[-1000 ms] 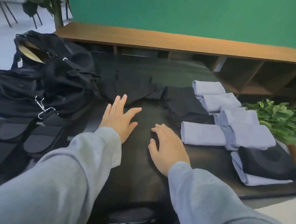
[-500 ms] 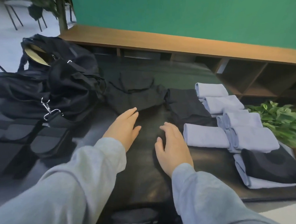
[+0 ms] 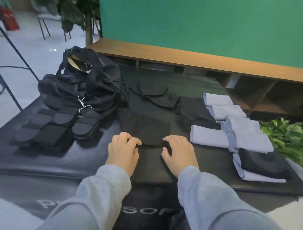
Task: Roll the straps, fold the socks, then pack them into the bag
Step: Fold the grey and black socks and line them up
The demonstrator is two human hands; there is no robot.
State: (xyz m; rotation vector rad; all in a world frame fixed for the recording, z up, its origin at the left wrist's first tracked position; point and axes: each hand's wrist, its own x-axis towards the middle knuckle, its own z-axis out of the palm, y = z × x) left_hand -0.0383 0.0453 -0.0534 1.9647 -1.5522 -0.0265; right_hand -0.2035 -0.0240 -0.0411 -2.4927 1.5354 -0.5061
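Both hands, left and right, are pinching the near edge of a black sock (fold step); next, they should be folding it away over itself

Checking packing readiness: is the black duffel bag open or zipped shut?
Open: the black duffel bag gapes at its far end, showing tan lining inside.

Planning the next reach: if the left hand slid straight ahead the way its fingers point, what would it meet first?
The left hand already touches the near edge of the flat black fabric. Going on up and slightly right, it would cross that piece, then probably reach the crumpled black socks; depth is unclear.
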